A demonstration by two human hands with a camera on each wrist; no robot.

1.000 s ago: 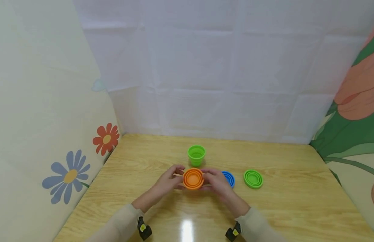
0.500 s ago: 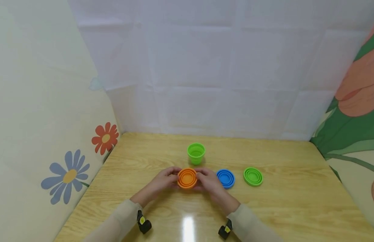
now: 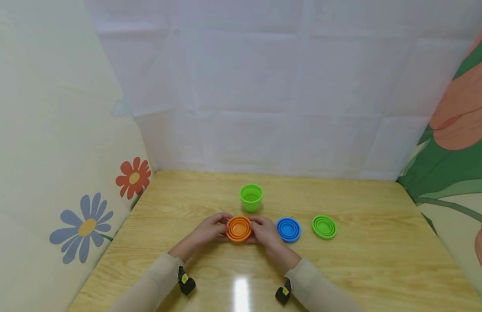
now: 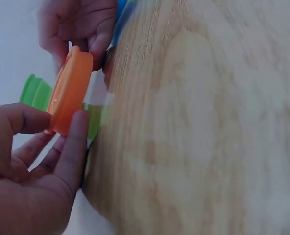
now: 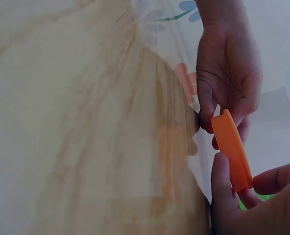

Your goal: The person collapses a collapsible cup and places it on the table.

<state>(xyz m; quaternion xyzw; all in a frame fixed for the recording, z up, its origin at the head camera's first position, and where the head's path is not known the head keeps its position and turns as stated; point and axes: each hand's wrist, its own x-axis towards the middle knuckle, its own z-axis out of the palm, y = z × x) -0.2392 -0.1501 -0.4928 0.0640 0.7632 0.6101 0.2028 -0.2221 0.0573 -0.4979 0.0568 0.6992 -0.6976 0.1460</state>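
An orange collapsible cup [image 3: 239, 229], folded flat into rings, is held just above the table between both hands. My left hand [image 3: 210, 229] pinches its left rim between thumb and fingers, as the left wrist view shows with the orange cup [image 4: 71, 93] seen edge-on. On the opposite side my right hand [image 3: 266, 234] pinches the rim in the same way; the right wrist view shows the cup's flat side [image 5: 231, 152] between the two hands. Behind them stands a green cup [image 3: 251, 198], unfolded and upright.
To the right of the hands lies a folded blue cup [image 3: 288, 229], close to the right hand. Farther right is a folded green cup [image 3: 324, 227]. All sit on a wooden table [image 3: 373, 260], with a white cloth [image 3: 264, 86] hanging behind it.
Both hands have shifted slightly left with the orange cup, and their fingers have closed in on its rim. The blue cup, partly covered by the right hand before, is now uncovered.
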